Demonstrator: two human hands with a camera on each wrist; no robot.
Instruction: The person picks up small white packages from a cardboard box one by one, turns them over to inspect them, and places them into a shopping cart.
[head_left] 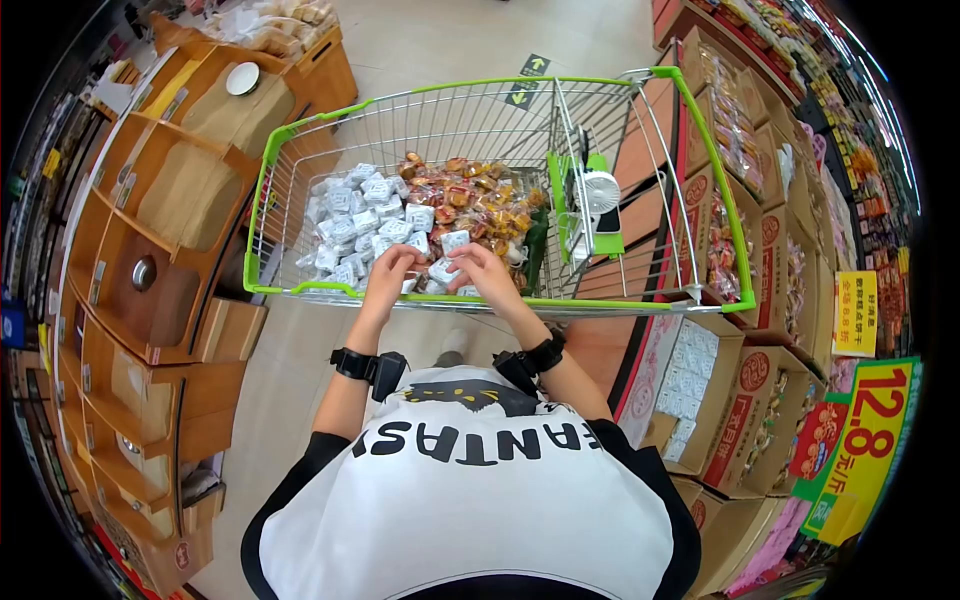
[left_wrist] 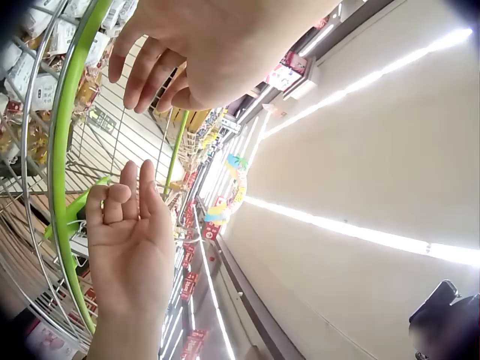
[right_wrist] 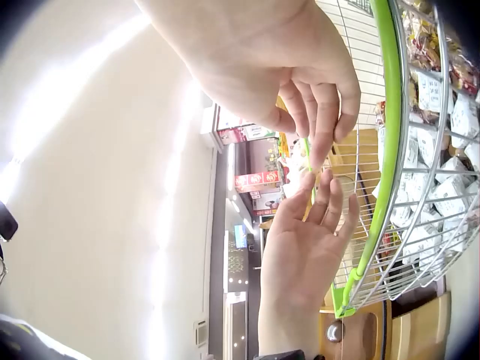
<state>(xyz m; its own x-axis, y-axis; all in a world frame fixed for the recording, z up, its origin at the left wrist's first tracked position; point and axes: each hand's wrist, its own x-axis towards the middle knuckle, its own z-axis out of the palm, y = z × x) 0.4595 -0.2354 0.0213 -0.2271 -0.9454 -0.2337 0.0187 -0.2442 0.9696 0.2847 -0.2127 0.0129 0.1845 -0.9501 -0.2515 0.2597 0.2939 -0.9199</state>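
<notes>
My left hand [head_left: 391,272] and right hand [head_left: 486,276] hover side by side above the near rim of a shopping cart [head_left: 360,291], fingers loosely bent toward each other. In the left wrist view, the left hand [left_wrist: 202,52] faces the right palm [left_wrist: 129,251], and nothing shows between them. Bare fingers show too in the right wrist view, on the right hand [right_wrist: 270,64] and left hand [right_wrist: 300,244]. Beyond the fingertips, a pile of white wrapped packets [head_left: 340,225] fills the cart's left part. Clear-wrapped brown and orange snacks [head_left: 470,195] lie beside it.
A small white fan [head_left: 599,192] sits on the cart's green child-seat panel [head_left: 603,243]. Wooden display bins [head_left: 150,250] stand to the left. Cardboard boxes of packaged goods [head_left: 750,400] and a yellow price sign [head_left: 862,440] line the right side.
</notes>
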